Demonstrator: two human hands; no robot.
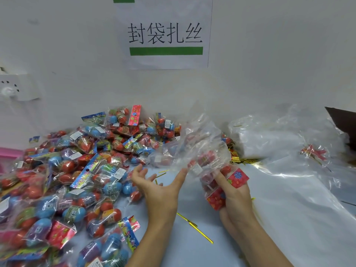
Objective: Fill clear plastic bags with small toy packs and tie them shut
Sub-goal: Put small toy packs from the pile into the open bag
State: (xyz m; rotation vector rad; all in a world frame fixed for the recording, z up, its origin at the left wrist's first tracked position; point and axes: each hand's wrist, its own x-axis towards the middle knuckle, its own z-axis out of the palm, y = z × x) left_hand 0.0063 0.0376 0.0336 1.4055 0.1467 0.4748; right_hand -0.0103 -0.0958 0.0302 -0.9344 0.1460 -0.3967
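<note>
- The right hand [236, 197] grasps toy packs [227, 186] at the mouth of a clear bag [198, 149].
- The left hand [158, 186], fingers released, touches the bag's edge.
- More packs [73, 170] heap on the tabletop [192, 253], left.
- Gold twist ties [194, 228] lie near the wrists.

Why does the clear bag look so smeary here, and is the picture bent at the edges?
Head view: the clear plastic bag held up by the left hand and right hand is motion-blurred and catches glare; the wide lens bows the white wall sign; lighting is even, with soft shadows.

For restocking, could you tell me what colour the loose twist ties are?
Gold thin metallic twist ties, head view.
</note>
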